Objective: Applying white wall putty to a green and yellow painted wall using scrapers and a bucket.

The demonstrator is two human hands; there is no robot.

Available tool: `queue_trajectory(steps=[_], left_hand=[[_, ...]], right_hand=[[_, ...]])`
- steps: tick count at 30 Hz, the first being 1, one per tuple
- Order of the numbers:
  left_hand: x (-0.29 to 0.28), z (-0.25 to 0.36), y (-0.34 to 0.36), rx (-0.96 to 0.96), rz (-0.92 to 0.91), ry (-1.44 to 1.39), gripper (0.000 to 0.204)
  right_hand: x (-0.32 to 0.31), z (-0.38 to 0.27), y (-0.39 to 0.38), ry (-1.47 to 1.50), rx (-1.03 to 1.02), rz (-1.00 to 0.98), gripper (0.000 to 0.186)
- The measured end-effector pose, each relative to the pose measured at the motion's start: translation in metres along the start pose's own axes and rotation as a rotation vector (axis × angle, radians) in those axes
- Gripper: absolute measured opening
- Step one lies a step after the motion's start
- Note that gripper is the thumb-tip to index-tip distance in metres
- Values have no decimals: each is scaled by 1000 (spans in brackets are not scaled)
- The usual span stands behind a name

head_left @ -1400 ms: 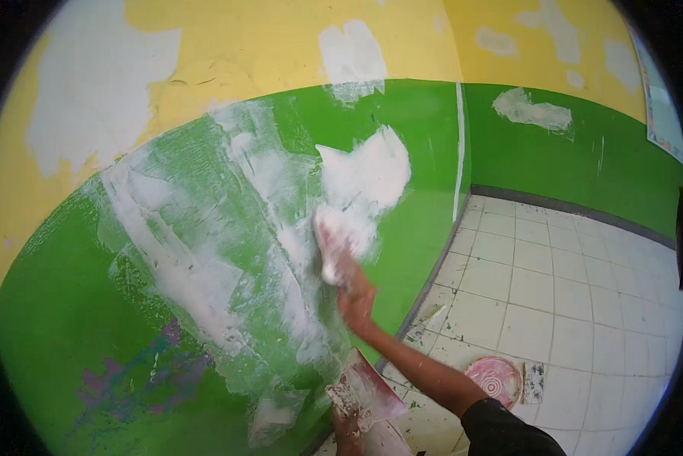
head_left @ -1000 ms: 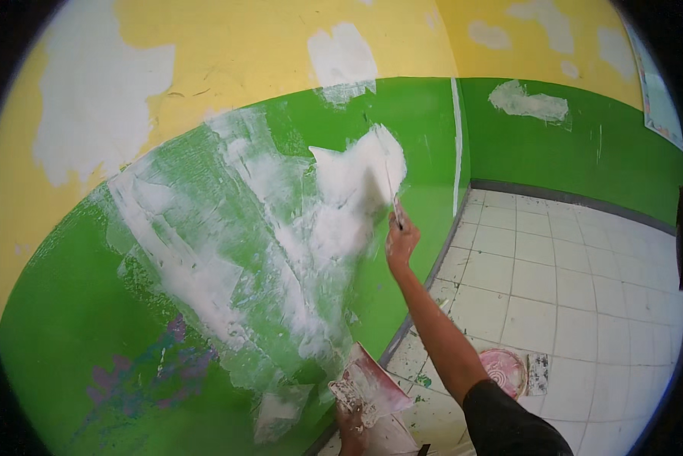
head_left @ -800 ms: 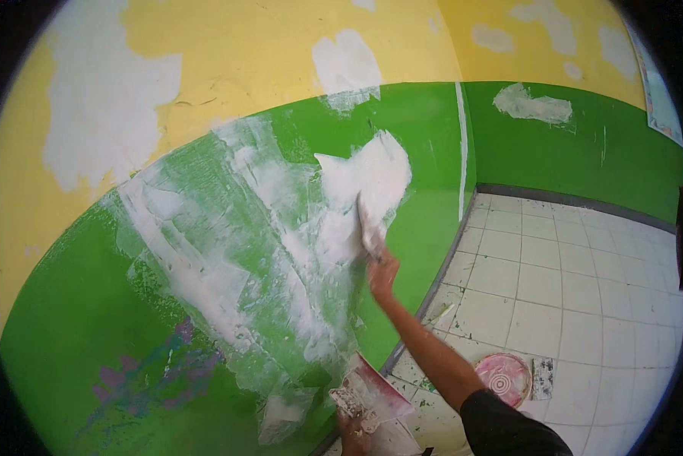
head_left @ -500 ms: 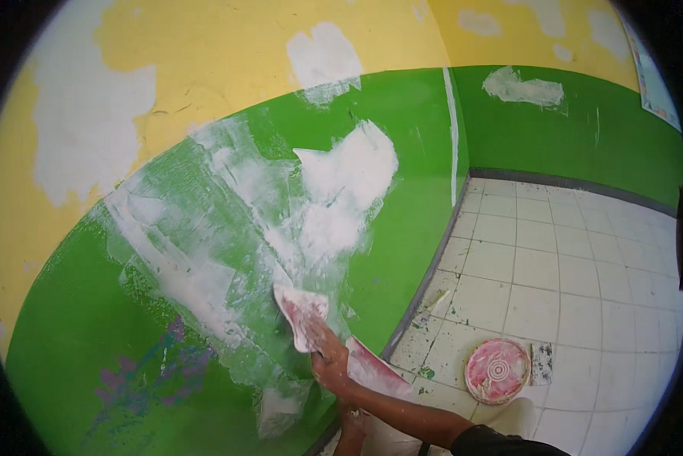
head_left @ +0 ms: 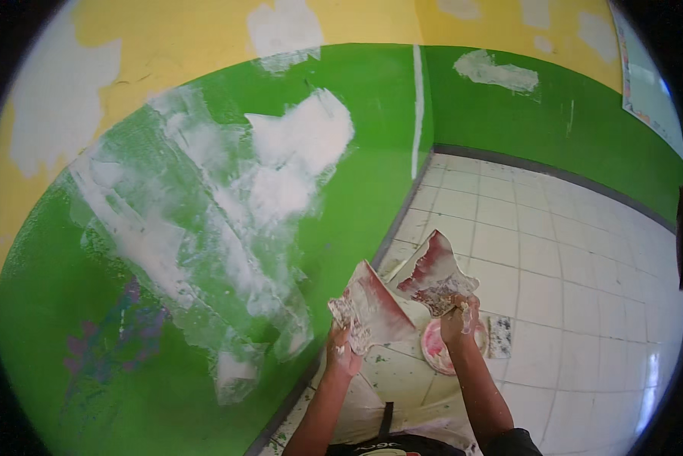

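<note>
My left hand, closed, grips a broad reddish putty spreader caked with white putty, held up between the wall and the floor. In my closed right hand is a second putty spreader, red under smeared putty, its wide blade pointing up and away. The two blades are side by side, close at their near edges. Left of them, the green wall carries thick and thin streaks of white putty. White smears mark my fingers.
Below my right hand, a round pink-and-white lid or tub sits partly hidden on the tiled floor. Beside it lies a speckled flat piece. A dark skirting strip edges the wall. Green flecks dot the tiles.
My right hand has left the wall with its spreader and swung right over the floor. My left hand has risen into fuller view with the other spreader. The view has shifted right and down.
</note>
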State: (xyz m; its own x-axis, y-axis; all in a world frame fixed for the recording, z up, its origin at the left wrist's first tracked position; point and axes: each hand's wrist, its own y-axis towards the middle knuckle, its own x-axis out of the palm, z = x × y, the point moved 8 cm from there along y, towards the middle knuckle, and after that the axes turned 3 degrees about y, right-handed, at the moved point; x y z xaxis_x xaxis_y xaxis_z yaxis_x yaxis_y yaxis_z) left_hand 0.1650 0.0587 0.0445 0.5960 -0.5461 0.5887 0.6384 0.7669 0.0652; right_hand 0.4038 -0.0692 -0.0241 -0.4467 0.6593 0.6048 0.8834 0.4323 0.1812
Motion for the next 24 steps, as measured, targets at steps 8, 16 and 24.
queue_trajectory(steps=[8,16,24], left_hand=[[75,-41,17,-34,-44,-76,55],[79,-60,31,-63,-45,-22,50],[98,-40,37,62,143,161,47]], right_hand=[[-11,-114,-35,-289,-320,-64,14],[-20,-122,-28,-596,-534,-286,24],[-208,2,-7,-480,-25,437,18]])
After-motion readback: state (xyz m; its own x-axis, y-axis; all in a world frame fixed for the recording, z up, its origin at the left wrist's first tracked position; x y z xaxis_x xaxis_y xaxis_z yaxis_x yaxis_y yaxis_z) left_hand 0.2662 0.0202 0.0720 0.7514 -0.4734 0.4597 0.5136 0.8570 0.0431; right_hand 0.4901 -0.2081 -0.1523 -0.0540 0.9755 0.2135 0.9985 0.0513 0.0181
